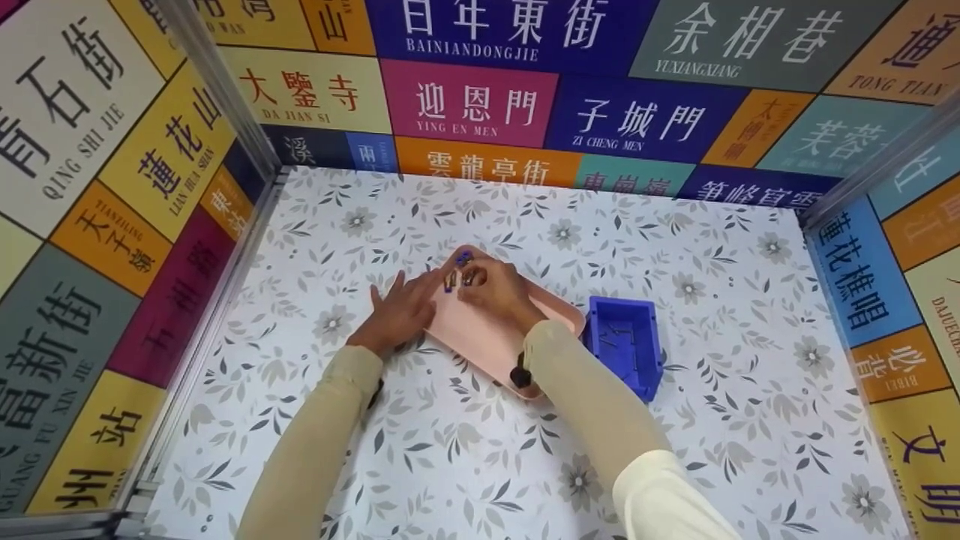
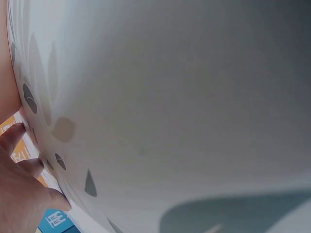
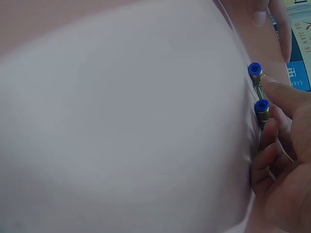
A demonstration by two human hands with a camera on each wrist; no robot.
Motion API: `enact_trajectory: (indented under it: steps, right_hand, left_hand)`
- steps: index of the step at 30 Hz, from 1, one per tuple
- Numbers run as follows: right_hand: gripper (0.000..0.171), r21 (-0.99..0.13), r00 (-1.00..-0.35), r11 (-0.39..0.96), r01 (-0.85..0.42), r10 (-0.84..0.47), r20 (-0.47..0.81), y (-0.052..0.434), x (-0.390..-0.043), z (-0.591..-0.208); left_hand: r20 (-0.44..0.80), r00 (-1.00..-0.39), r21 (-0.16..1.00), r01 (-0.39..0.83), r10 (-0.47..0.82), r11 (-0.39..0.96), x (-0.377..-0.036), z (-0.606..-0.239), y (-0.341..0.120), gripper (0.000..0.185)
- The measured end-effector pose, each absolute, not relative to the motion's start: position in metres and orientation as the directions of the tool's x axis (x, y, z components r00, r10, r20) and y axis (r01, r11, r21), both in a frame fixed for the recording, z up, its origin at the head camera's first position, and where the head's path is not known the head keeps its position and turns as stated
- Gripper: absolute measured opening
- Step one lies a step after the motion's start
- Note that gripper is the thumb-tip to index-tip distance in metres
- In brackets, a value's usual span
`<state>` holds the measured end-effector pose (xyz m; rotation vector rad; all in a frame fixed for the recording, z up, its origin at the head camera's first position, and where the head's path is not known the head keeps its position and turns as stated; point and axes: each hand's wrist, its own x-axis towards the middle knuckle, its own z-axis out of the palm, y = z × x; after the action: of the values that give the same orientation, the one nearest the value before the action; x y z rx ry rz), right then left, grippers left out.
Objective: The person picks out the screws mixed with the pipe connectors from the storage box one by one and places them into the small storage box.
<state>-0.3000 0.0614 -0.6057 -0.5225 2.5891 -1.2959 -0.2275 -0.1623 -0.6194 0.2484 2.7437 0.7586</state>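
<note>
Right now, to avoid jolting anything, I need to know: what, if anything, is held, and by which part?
The right hand appears to pinch a blue-ended fitting by its metal body; the exact contact is hidden.

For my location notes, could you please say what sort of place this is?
Probably a staged work booth: printed panels on three sides, metal corner posts, and a flowered tabletop holding a tray and bin.

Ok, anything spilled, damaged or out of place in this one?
Nothing looks spilled or damaged. Only the pink tray seems mildly odd: it sits askew, not square with the table, a corner close to the blue bin. The blue-collared brass fittings are at the tray's far end, by the right hand.
</note>
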Motion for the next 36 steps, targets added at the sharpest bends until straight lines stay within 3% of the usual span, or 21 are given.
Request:
enact_trajectory:
  steps: [8,31,36]
  right_hand:
    - [0.033,-0.869,-0.918,0.456,-0.191,-0.396,-0.006,0.067,-0.298,-0.601]
    - [0.038,-0.907,-0.906,0.371,-0.201,-0.422,0.028,0.1,-0.294,-0.572]
    - [0.039,-0.902,-0.92,0.393,-0.179,-0.392,0.012,0.112,-0.292,-0.565]
  left_hand:
    - [-0.156,-0.951,0.518,0.151,0.267,0.842,-0.23,-0.622,-0.162,0.057]
    - [-0.239,-0.947,0.53,0.06,0.216,0.846,-0.229,-0.622,-0.16,0.059]
    - [-0.192,-0.948,0.527,0.118,0.253,0.841,-0.226,-0.622,-0.163,0.057]
